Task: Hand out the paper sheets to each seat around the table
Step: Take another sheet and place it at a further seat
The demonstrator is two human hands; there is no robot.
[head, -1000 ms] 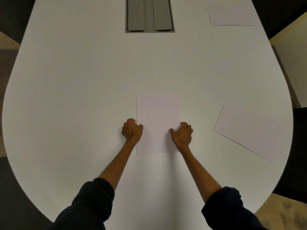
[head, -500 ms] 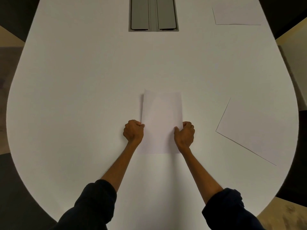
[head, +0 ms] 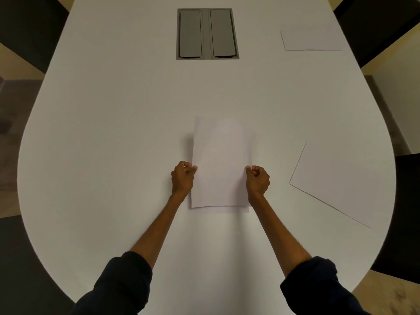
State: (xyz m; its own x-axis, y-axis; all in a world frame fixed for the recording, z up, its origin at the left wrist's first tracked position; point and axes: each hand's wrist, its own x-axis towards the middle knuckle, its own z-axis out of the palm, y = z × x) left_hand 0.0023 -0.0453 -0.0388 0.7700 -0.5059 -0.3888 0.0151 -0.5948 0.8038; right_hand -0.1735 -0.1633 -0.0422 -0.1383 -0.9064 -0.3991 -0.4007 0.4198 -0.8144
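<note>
A white paper sheet is held up off the white table, in front of me at the middle. My left hand pinches its left edge and my right hand pinches its right edge. Under its near edge a strip of more paper lies flat on the table. Another sheet lies at an angle near the right rim. A third sheet lies at the far right.
A grey double-lid cable hatch is set into the table's middle, far from me. Dark chairs stand at the right side and at the far corners. The rounded table end curves around me.
Both hands closed on the sheet's side edges and lifted it off the table; it was lying flat a second ago. Its far end has risen and bowed.
</note>
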